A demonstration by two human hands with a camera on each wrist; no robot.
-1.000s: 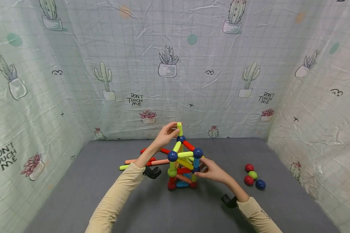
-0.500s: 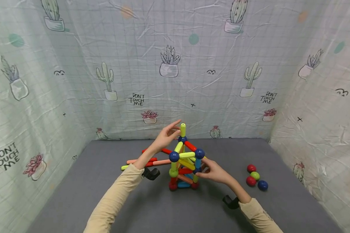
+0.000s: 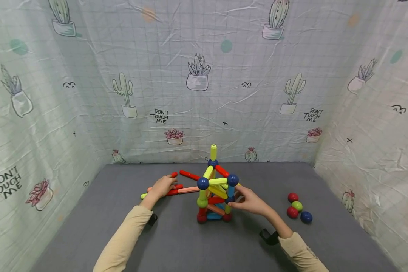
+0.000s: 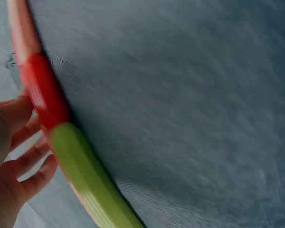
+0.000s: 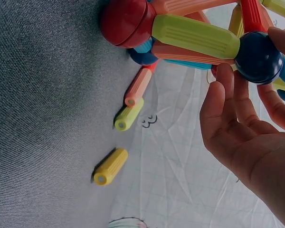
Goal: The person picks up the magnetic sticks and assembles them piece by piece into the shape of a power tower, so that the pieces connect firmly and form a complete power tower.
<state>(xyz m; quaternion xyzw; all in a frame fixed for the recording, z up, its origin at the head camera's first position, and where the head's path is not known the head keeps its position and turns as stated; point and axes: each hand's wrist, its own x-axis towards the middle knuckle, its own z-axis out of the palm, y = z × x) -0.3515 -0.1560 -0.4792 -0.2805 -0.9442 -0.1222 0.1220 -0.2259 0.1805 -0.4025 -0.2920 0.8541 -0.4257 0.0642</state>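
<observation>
A tower of coloured magnetic rods and balls (image 3: 218, 181) stands mid-table, a lime rod (image 3: 213, 152) upright on its top blue ball. My right hand (image 3: 249, 200) grips a blue ball (image 5: 260, 57) on the tower's right side, thumb on one side and fingertips on the other. To the left, my left hand (image 3: 163, 186) is over the loose rods, its fingers spread and relaxed. In the left wrist view its thumb and fingers are right at a red rod (image 4: 45, 90), which lies end to end with a lime rod (image 4: 92, 175) and a salmon rod (image 4: 23, 28).
Another red rod (image 3: 189, 175) lies behind the tower's left side. Two red balls, a green ball (image 3: 297, 206) and a blue ball (image 3: 306, 217) sit together at the right. A yellow rod (image 5: 110, 166) shows in the right wrist view. A patterned curtain (image 3: 204, 113) encloses the table.
My left hand has come away from the lime rod on top and moved down and left to the loose rods. The right hand keeps its grip on the tower.
</observation>
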